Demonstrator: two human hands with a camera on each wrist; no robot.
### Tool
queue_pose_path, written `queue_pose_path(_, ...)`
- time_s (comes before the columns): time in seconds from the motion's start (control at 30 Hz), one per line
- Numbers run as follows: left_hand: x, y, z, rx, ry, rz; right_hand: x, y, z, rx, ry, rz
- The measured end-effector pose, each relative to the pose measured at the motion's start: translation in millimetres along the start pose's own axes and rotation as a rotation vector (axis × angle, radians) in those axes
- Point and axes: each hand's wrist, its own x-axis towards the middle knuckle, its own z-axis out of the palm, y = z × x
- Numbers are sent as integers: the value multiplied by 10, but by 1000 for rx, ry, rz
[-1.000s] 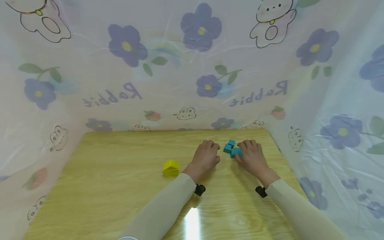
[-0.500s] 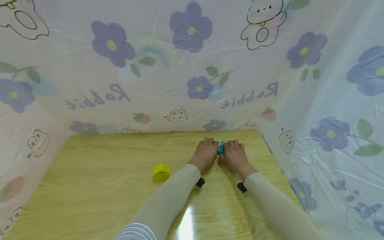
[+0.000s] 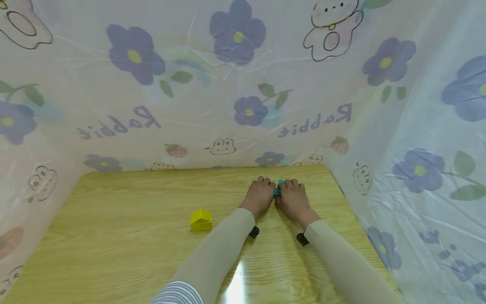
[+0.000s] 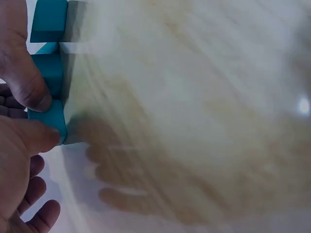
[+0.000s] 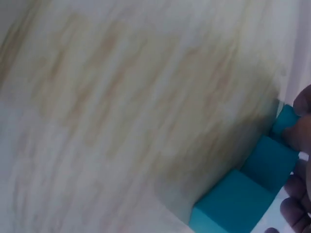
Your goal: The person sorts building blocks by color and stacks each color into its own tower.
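Blue blocks [image 3: 276, 193] lie in a row between my two hands near the back right of the table, mostly covered by fingers in the head view. My left hand [image 3: 259, 196] grips at the left side of the row. From the right, my right hand [image 3: 293, 198] has its curled fingers over the blocks. In the left wrist view, one thumb presses the lowest blue block [image 4: 57, 119]. A second thumb comes down over the middle block [image 4: 51, 68], and the top block [image 4: 49, 19] is untouched. The right wrist view shows the nearest block [image 5: 233, 201] and fingers at the far end.
Yellow blocks [image 3: 201, 221], fitted together with a peaked outline, stand to the left of my left forearm. The wooden table [image 3: 125, 236] meets a flower-and-rabbit printed sheet [image 3: 190, 105] at its back and right edges.
Both hands have come together around the blue blocks; the right hand has moved left, narrowing the gap. The blocks have closed into a row. The head view has also shifted slightly.
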Motion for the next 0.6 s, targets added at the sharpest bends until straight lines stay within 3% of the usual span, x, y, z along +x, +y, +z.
queue_pose_path(0.27,-302,-12,20,-48,134,-83,-27,-131,-41,27,121,-127)
queue_pose_path(0.43,-621,-50,-101,-98,203,-141,-113,-316,-164,85,203,-220)
queue_pose_path(0.6,-979,-117,-143,-127,285,-133,-232,-548,-247,142,263,-331)
